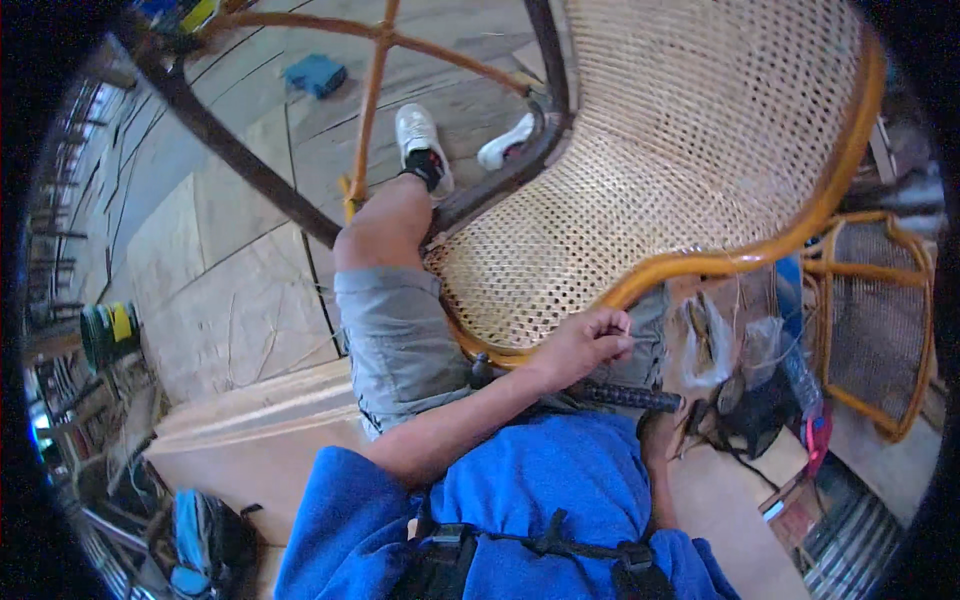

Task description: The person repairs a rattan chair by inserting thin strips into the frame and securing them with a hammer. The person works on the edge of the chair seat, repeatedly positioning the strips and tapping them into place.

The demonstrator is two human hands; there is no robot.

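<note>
A chair [640,170] with woven cane webbing and a glossy orange-brown rattan rim lies tilted across my lap. My left hand [585,350] is just over its near rim, with thumb and fingers pinched together. Whatever is between the fingertips, if anything, is too small to make out. Beneath my left forearm a hammer [625,397] rests on my lap, its dark grip pointing right. On the right my right forearm [660,470] reaches forward beside the bench, and its hand is hidden among dark items near the grip's end.
Dark and brown poles of the chair frame [250,170] stretch to the upper left. To the right are plastic bags [707,340], a black pouch [765,405] and another cane-panelled rattan piece [875,320]. A blue bundle [315,75] lies on the floor; a backpack [205,540] stands lower left.
</note>
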